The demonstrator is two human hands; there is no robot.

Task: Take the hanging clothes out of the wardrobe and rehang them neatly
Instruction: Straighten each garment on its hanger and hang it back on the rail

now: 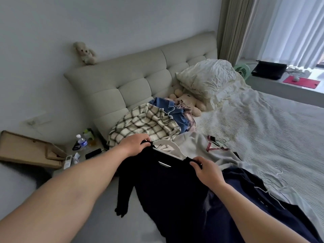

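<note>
My left hand and right hand each pinch a shoulder of the black top, arms outstretched, knuckles up.

Bed, pale ribbed cover, padded headboard. On it: two crumpled pillows at the head; a plush toy beside them; a plaid shirt over a blue shirt; a white sweater; dark clothes at the near edge; loose white hangers.
</note>
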